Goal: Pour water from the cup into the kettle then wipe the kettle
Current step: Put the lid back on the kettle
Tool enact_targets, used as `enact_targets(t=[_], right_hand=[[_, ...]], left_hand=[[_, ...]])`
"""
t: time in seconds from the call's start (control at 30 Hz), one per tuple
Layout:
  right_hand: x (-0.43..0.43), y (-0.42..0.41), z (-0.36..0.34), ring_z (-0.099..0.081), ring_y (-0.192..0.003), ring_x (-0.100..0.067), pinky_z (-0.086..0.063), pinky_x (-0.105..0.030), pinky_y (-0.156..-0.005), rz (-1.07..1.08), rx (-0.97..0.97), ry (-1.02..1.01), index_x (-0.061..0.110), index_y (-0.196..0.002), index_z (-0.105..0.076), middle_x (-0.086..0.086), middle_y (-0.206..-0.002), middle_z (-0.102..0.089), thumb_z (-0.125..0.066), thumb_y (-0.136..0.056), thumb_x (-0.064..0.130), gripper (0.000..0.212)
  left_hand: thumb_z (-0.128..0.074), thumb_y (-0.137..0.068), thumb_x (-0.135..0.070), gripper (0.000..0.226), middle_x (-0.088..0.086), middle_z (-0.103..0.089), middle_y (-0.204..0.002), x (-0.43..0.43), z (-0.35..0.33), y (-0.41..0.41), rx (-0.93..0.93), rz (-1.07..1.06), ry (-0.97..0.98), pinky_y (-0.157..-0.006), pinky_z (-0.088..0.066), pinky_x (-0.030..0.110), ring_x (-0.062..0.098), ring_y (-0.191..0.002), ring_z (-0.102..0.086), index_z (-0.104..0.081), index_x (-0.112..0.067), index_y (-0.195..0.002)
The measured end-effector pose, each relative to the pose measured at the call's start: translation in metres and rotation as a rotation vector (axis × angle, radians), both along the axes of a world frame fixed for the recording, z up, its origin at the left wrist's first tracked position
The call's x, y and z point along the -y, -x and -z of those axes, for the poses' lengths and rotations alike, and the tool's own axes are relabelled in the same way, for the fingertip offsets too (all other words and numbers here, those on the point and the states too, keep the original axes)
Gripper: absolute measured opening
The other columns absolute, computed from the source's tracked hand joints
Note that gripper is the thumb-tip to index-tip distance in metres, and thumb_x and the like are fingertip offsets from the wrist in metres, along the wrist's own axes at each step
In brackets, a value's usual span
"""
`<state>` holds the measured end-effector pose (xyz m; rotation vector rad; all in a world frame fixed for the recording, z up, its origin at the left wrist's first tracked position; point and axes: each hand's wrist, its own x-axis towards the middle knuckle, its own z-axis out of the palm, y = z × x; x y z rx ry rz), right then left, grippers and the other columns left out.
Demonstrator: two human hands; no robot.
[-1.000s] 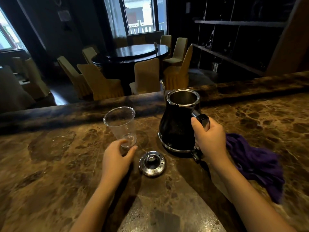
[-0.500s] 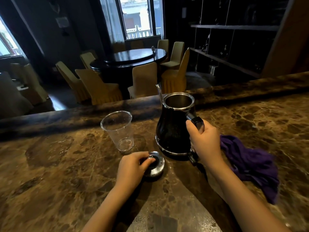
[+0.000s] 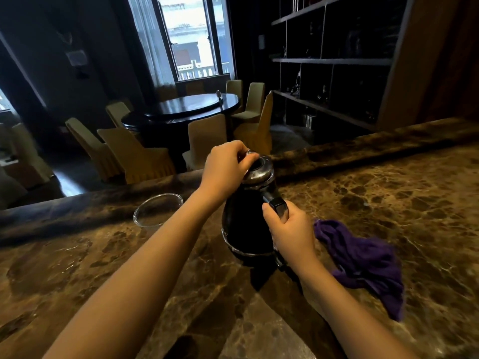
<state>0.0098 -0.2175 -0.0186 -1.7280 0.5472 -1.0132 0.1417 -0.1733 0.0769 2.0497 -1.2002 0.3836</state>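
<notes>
A black kettle [image 3: 245,224] with a steel rim stands upright on the brown marble counter [image 3: 388,193]. Its silver lid [image 3: 260,170] sits on the kettle's mouth, and my left hand [image 3: 225,167] grips the lid's edge from the left. My right hand [image 3: 291,230] is closed around the black kettle handle [image 3: 278,205]. A clear plastic cup [image 3: 155,209] stands to the left of the kettle, partly hidden behind my left forearm. A purple cloth [image 3: 363,263] lies crumpled on the counter just right of my right hand.
The counter has a raised ledge [image 3: 363,149] along its far side. Beyond it are a dark round dining table [image 3: 186,110] with covered chairs and dark wall shelves [image 3: 334,60]. Wet patches shine on the near counter.
My left hand let go of the cup, picked the lid off the counter and brought it up onto the kettle's mouth. My right hand stayed on the handle.
</notes>
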Motion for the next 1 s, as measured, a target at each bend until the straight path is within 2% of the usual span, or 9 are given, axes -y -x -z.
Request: enact_targets(t=[0.17, 0.33, 0.4, 0.53, 0.67, 0.8, 0.83, 0.9, 1.0], right_hand=[[-0.001, -0.001, 0.0, -0.039, -0.043, -0.004, -0.028, -0.016, -0.042, 0.002, 0.003, -0.004, 0.022, -0.054, -0.043, 0.007, -0.049, -0.041, -0.059, -0.084, 0.026, 0.035], [-0.003, -0.002, -0.001, -0.04, -0.04, -0.002, -0.029, -0.013, -0.04, 0.004, 0.029, -0.024, 0.025, -0.052, -0.041, 0.009, -0.046, -0.039, -0.06, -0.084, 0.023, 0.038], [-0.006, -0.003, 0.001, -0.041, -0.04, -0.002, -0.03, -0.012, -0.039, -0.001, 0.042, -0.027, 0.024, -0.053, -0.043, 0.009, -0.046, -0.041, -0.059, -0.085, 0.024, 0.035], [-0.012, -0.005, 0.005, -0.048, -0.044, -0.003, -0.034, -0.014, -0.041, 0.037, 0.045, -0.007, 0.019, -0.061, -0.051, 0.007, -0.049, -0.047, -0.058, -0.084, 0.029, 0.027], [-0.023, -0.014, 0.003, -0.05, -0.047, 0.001, -0.036, -0.012, -0.044, 0.137, 0.015, 0.045, 0.021, -0.061, -0.045, 0.01, -0.048, -0.043, -0.057, -0.084, 0.031, 0.028], [-0.034, -0.015, 0.0, -0.051, -0.056, 0.008, -0.036, -0.006, -0.047, -0.029, -0.027, 0.014, 0.025, -0.072, -0.041, 0.012, -0.062, -0.046, -0.055, -0.088, 0.034, 0.023], [-0.034, -0.011, 0.001, -0.051, -0.061, 0.005, -0.036, -0.007, -0.051, -0.073, -0.071, 0.039, 0.024, -0.077, -0.041, 0.011, -0.068, -0.047, -0.053, -0.088, 0.038, 0.021], [-0.026, 0.006, 0.005, -0.051, -0.081, -0.004, -0.04, -0.016, -0.065, -0.114, -0.198, 0.079, 0.021, -0.091, -0.046, 0.007, -0.085, -0.051, -0.047, -0.088, 0.047, 0.026], [0.008, 0.051, 0.012, -0.048, -0.1, -0.018, -0.042, -0.035, -0.084, 0.08, -0.374, 0.233, 0.02, -0.098, -0.057, 0.0, -0.1, -0.058, -0.045, -0.088, 0.048, 0.032]], left_hand=[[-0.061, -0.083, -0.032, 0.02, 0.0, -0.063, -0.076, 0.006, 0.021, -0.007, 0.05, -0.029, 0.016, -0.062, -0.044, 0.026, 0.013, -0.069, -0.056, -0.064, -0.012, -0.082], [-0.063, -0.082, -0.033, 0.02, -0.006, -0.058, -0.069, 0.005, 0.023, -0.007, 0.062, -0.02, 0.007, -0.054, -0.038, 0.019, 0.01, -0.063, -0.053, -0.063, -0.013, -0.079], [-0.063, -0.082, -0.033, 0.02, -0.007, -0.057, -0.068, 0.005, 0.023, -0.008, 0.067, -0.013, 0.002, -0.053, -0.034, 0.015, 0.008, -0.061, -0.051, -0.063, -0.013, -0.078], [-0.062, -0.082, -0.032, 0.019, -0.004, -0.059, -0.069, 0.006, 0.024, -0.011, 0.056, 0.032, -0.009, -0.054, -0.035, 0.016, 0.01, -0.064, -0.053, -0.062, -0.013, -0.077], [-0.059, -0.084, -0.032, 0.022, -0.001, -0.059, -0.073, 0.009, 0.021, -0.016, 0.125, 0.09, -0.047, -0.056, -0.03, 0.02, 0.014, -0.07, -0.054, -0.061, -0.012, -0.076], [-0.056, -0.085, -0.037, 0.031, 0.007, -0.066, -0.098, 0.009, 0.018, -0.017, 0.311, 0.017, -0.082, -0.074, -0.034, 0.025, 0.019, -0.094, -0.052, -0.065, -0.011, -0.099], [-0.057, -0.084, -0.04, 0.036, 0.007, -0.064, -0.104, 0.006, 0.018, -0.015, 0.296, -0.019, -0.058, -0.079, -0.035, 0.027, 0.021, -0.099, -0.051, -0.062, -0.013, -0.107], [-0.056, -0.083, -0.044, 0.041, 0.005, -0.061, -0.105, -0.006, 0.021, -0.004, 0.144, -0.065, 0.093, -0.08, -0.035, 0.024, 0.022, -0.102, -0.051, -0.057, -0.016, -0.113], [-0.052, -0.082, -0.048, 0.035, -0.002, -0.058, -0.1, -0.034, 0.044, 0.028, -0.082, -0.02, 0.282, -0.077, -0.043, 0.026, 0.018, -0.096, -0.055, -0.053, -0.024, -0.106]])
